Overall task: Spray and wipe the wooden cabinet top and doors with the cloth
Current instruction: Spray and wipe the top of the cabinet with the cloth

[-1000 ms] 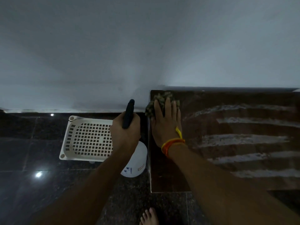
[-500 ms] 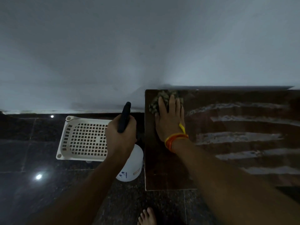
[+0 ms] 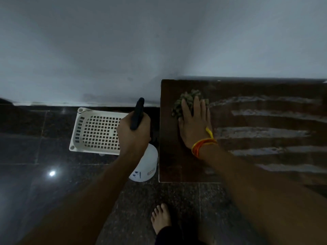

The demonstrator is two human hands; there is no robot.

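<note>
- The right hand (image 3: 193, 128) and cloth (image 3: 187, 102) now sit a little in from the cabinet top's (image 3: 265, 121) left edge; half a second ago they were against the back-left corner.
- The left hand (image 3: 133, 133) keeps its grip on the sprayer (image 3: 144, 165), as in both earlier frames.
- Right hand lies flat with fingers straight, pressing the green cloth onto the dark wood; the cloth bunches out beyond the fingertips, toward the wall (image 3: 159, 41).
- Left hand is wrapped round the sprayer's black handle, held off the cabinet's left side; the white bottle hangs below the wrist.
- Pale streaks (image 3: 261, 133) band the top to the right of the cloth.
- A white basket (image 3: 95, 131) rests on the dark floor (image 3: 35, 174) beside the left hand; a bare foot (image 3: 161, 218) stands below.
</note>
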